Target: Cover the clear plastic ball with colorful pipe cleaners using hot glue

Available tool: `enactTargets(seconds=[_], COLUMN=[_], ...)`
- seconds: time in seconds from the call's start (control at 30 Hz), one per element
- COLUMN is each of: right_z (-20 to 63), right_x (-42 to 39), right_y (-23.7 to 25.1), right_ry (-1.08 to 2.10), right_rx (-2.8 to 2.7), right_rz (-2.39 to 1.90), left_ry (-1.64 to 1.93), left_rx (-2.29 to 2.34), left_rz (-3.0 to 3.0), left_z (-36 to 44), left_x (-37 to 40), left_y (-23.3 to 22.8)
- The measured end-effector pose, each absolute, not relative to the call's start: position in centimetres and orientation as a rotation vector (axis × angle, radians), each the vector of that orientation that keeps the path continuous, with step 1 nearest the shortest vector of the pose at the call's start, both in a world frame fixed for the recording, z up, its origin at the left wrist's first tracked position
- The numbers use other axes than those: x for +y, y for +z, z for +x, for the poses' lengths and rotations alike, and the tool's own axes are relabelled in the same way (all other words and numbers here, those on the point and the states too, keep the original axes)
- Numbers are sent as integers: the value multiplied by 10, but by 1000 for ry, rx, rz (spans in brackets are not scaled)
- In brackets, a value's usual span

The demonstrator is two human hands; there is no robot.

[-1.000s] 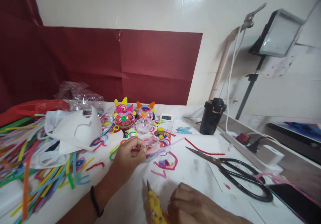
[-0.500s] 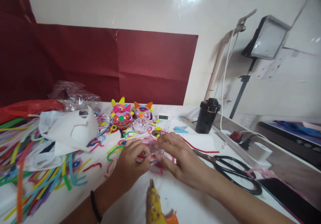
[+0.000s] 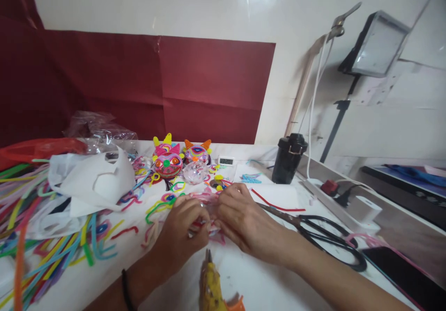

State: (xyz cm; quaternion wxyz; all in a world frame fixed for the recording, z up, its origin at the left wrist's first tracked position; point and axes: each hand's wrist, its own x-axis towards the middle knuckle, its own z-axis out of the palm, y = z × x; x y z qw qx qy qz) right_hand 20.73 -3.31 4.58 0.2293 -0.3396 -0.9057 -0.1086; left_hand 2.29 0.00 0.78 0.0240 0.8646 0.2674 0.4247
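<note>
Plastic strips in many colours (image 3: pixel 42 236) lie heaped along the left edge of the table (image 3: pixel 251 274), with crumpled white paper (image 3: pixel 94 181) resting on top of them toward the back. Further right, near the far edge, I see two bright ball-shaped figures (image 3: pixel 181 157) with yellow and orange ears, a clear faceted dome (image 3: pixel 193 172) just in front of them, and a small digital clock (image 3: pixel 226 161) beside them.

Toward the middle of the table, my left hand (image 3: pixel 181 234) and my right hand (image 3: pixel 240 220) meet over a small clear piece with red and pink strips (image 3: pixel 204 218). It sits between the two hands, low over the table top, largely covered. The left fingers (image 3: pixel 197 218) are curled narrow round its left side and hold it; the right fingers (image 3: pixel 223 201) close over its right side and top, touching it. How much of the piece each hand grips I cannot tell, as the knuckles hide it. A dark band circles my left wrist.

Just below the hands, at the near edge, the yellow glue gun (image 3: pixel 212 285) lies with its nozzle aimed up at the gap between them, not touched by either.

Right of the right hand a red strip (image 3: pixel 275 203) lies on white paper, then the black-handled scissors (image 3: pixel 324 236). Behind them stands a black jar (image 3: pixel 287 164), and a white power strip (image 3: pixel 343 204) runs along the right edge.
</note>
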Motion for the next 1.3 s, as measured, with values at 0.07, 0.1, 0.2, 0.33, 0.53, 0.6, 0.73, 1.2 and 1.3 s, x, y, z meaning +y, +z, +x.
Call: enactTargets(seconds=[0.07,0.1,0.2,0.33,0.53,0.6,0.73,1.2,1.3], right_z=[209,210,212,213,216,218,220,218,217], right_x=[-33,-33,-33,-33,-34,-35,-37,-42,-41], right_y=[46,47,48,49,52,54,58,60,60], right_ry=[-302,-296,-264,-285,-292,-294,-287,-132,-114], right_rx=[-2507,-2518,-2554,-2589,-2597,-2598,-2620,-2642,-2638], right_rz=[-904,-892,-870,-896,-905,-912,-947,-987,-986], left_ry=[1291,1282,1254,1225,1189,1166,1108,1006,1011], left_rx=[817,816,812,804,782,786,777,760,771], left_rz=[2663,2658,2658,2663,2654,2629,2600,2537,2533], left_z=[23,24,24,24,21,20,20,27,27], left_x=[-2,-3,-4,-4,-1,-1,-3,-5,-4], left_y=[8,9,12,15,11,10,11,10,9])
